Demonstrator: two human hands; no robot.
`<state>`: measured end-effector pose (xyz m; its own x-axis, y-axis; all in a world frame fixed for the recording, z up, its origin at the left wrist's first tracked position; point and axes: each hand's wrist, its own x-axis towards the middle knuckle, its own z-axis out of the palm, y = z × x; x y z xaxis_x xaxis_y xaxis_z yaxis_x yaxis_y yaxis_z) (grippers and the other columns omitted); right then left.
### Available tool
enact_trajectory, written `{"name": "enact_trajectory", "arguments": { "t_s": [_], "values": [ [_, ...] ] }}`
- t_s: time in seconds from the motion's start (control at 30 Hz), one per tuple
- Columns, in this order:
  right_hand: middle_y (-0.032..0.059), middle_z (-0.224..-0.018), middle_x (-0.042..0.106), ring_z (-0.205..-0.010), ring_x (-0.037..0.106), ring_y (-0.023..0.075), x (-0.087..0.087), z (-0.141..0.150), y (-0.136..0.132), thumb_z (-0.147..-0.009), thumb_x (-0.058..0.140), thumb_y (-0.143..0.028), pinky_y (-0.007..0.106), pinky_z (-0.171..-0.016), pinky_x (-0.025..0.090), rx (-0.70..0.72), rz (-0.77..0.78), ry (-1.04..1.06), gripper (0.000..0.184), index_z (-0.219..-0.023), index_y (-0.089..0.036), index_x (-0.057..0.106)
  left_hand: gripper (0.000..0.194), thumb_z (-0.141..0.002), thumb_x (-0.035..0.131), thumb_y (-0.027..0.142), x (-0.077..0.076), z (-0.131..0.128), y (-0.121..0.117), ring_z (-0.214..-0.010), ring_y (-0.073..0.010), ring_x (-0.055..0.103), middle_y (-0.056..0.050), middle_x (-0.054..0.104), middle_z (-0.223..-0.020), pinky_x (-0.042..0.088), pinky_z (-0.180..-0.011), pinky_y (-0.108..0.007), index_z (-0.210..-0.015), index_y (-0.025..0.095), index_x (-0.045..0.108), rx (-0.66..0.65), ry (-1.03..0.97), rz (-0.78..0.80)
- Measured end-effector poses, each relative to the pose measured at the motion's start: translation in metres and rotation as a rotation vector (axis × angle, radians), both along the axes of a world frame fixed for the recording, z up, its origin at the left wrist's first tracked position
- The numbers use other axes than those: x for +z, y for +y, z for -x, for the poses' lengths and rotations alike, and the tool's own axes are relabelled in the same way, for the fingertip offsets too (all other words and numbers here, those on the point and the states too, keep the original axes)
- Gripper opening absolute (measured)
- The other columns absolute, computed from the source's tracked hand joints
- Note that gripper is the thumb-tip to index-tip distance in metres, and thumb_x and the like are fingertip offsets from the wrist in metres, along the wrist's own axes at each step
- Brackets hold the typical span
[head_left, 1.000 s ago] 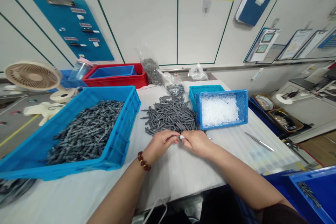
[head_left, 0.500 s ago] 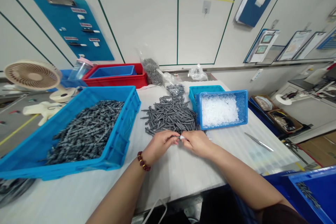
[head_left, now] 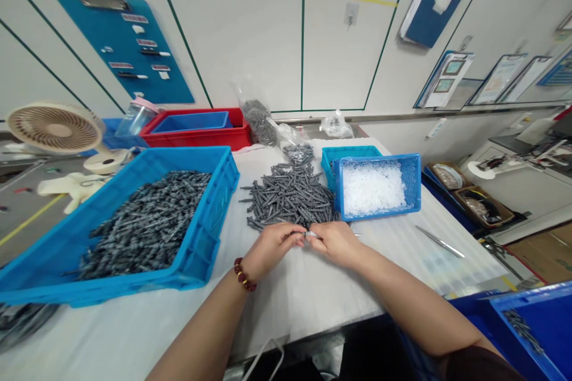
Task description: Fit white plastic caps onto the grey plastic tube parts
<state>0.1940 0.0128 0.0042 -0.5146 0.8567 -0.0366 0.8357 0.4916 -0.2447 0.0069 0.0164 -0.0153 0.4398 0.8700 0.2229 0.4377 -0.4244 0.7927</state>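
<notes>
My left hand (head_left: 273, 245) pinches a thin dark grey part, its end showing between the fingertips. Facing it, my right hand (head_left: 336, 241) is closed on a small white plastic piece (head_left: 311, 234), which meets the grey part end to end; how far one covers the other is too small to see. Just beyond both hands lies a heap of grey ribbed, rod-like parts (head_left: 292, 195). To the right of the heap, a blue bin (head_left: 417, 190) tilts toward me, holding many small white translucent pieces (head_left: 373, 187).
A large blue crate (head_left: 208, 250) of similar grey parts stands at left. Tweezers (head_left: 440, 241) lie on the white-covered table (head_left: 308, 303) at right. Behind are a teal bin (head_left: 353, 150), bagged parts (head_left: 258, 122) and a red bin (head_left: 196, 141). A fan (head_left: 56, 128) stands far left.
The white piece between my fingertips now lies more in line with the grey part, and my right fingers sit slightly differently on it. Both hands stay in nearly the same place.
</notes>
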Motion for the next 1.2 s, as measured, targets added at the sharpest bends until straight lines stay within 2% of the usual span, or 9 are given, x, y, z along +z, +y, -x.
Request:
{"name": "enact_trajectory", "arguments": {
  "t_s": [0.17,0.3,0.4,0.47,0.6,0.73,0.9,1.0,1.2],
  "values": [
    [0.0034,-0.078,0.065,-0.069,0.055,0.0140,-0.003,0.001,0.001,-0.090,0.044,-0.039,0.025,-0.055,0.019,-0.021,-0.016,-0.014,0.028,-0.086,-0.018,0.062,0.019,-0.079,0.052,0.024,-0.001,-0.002,-0.001,-0.069,-0.0143,0.065,-0.004,0.070,-0.077,0.050,-0.064,-0.023,-0.088,0.018,0.067,0.013,-0.038,0.029],
    [0.0032,-0.078,0.065,-0.069,0.055,0.0140,-0.002,0.001,0.003,-0.090,0.044,-0.035,0.025,-0.055,0.019,-0.049,0.003,-0.030,0.025,-0.084,-0.018,0.061,0.016,-0.072,0.052,0.023,0.005,0.002,0.000,-0.070,-0.0153,0.065,-0.004,0.067,-0.075,0.051,-0.065,-0.025,-0.083,0.016,0.062,0.069,-0.140,0.213],
    [0.0035,-0.078,0.064,-0.070,0.055,0.0142,0.000,-0.001,0.005,-0.092,0.040,-0.033,0.025,-0.056,0.020,-0.072,0.021,0.002,0.025,-0.083,-0.017,0.058,0.010,-0.071,0.048,0.022,0.014,0.015,0.005,-0.067,-0.0139,0.062,-0.001,0.062,-0.070,0.051,-0.064,-0.026,-0.077,0.016,0.052,0.187,-0.268,0.316],
    [0.0034,-0.078,0.063,-0.070,0.055,0.0143,0.000,-0.001,0.006,-0.094,0.037,-0.031,0.025,-0.057,0.021,-0.077,0.027,0.036,0.026,-0.084,-0.017,0.056,0.009,-0.072,0.041,0.021,0.019,0.027,0.010,-0.062,-0.0119,0.057,0.002,0.055,-0.067,0.049,-0.061,-0.025,-0.078,0.018,0.046,0.310,-0.305,0.283],
    [0.0026,-0.078,0.060,-0.069,0.053,0.0140,-0.003,-0.002,0.007,-0.095,0.034,-0.030,0.025,-0.059,0.024,-0.056,0.039,0.109,0.025,-0.085,-0.017,0.053,0.019,-0.072,0.037,0.016,0.023,0.047,0.015,-0.057,-0.0124,0.048,0.005,0.043,-0.062,0.042,-0.057,-0.024,-0.088,0.018,0.047,0.499,0.069,0.117],
    [0.0016,-0.076,0.058,-0.068,0.051,0.0136,-0.004,-0.003,0.007,-0.095,0.034,-0.028,0.025,-0.060,0.024,-0.052,0.043,0.143,0.023,-0.084,-0.017,0.052,0.025,-0.072,0.046,0.018,0.021,0.050,0.014,-0.070,-0.0169,0.052,-0.001,0.051,-0.076,0.040,-0.064,-0.027,-0.095,0.017,0.054,0.456,0.529,0.060],
    [0.0007,-0.075,0.057,-0.069,0.050,0.0131,-0.002,-0.003,0.006,-0.093,0.036,-0.023,0.024,-0.060,0.025,-0.049,0.056,0.182,0.019,-0.083,-0.018,0.052,0.024,-0.074,0.045,0.012,0.016,0.039,0.012,-0.079,-0.0201,0.056,-0.009,0.056,-0.095,0.040,-0.065,-0.028,-0.092,0.017,0.061,0.382,0.876,0.043],
    [0.0006,-0.076,0.056,-0.069,0.050,0.0131,-0.002,-0.003,0.006,-0.092,0.037,-0.021,0.023,-0.061,0.026,-0.028,0.055,0.209,0.017,-0.083,-0.018,0.052,0.020,-0.080,0.042,0.017,0.014,0.034,0.011,-0.079,-0.0213,0.057,-0.009,0.057,-0.089,0.040,-0.065,-0.028,-0.086,0.016,0.061,0.384,0.861,-0.030],
    [0.0008,-0.074,0.056,-0.069,0.050,0.0132,-0.001,-0.004,0.006,-0.092,0.038,-0.022,0.023,-0.059,0.025,-0.037,0.052,0.205,0.018,-0.081,-0.018,0.052,0.025,-0.082,0.046,0.029,0.010,0.025,0.010,-0.061,-0.0143,0.051,-0.001,0.051,-0.063,0.039,-0.058,-0.024,-0.059,0.018,0.050,0.300,0.486,-0.085]
  ]
}}
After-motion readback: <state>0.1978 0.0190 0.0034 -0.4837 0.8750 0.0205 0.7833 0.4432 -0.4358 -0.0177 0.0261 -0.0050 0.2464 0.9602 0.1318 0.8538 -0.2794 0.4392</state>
